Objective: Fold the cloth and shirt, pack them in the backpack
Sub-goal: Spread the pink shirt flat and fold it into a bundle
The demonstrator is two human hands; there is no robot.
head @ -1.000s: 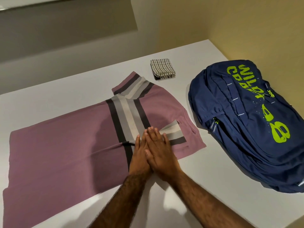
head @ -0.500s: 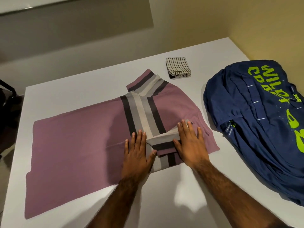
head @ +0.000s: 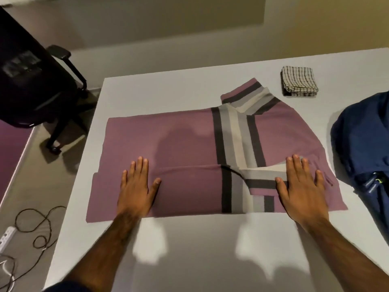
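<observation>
The 2 hands lie flat with fingers straight, gripping nothing. The left hand presses the near folded strip of the shirt toward its hem, and the right hand presses over the tucked sleeve, probably to set the crease. The folded cloth sits just beyond the shirt's collar end and the backpack lies beside that end; neither is packed yet.

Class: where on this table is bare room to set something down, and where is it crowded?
Bare: the near table strip between shirt and table edge; the far strip behind the shirt, left of the checked cloth. Crowded: the right side, between shirt and backpack.
</observation>
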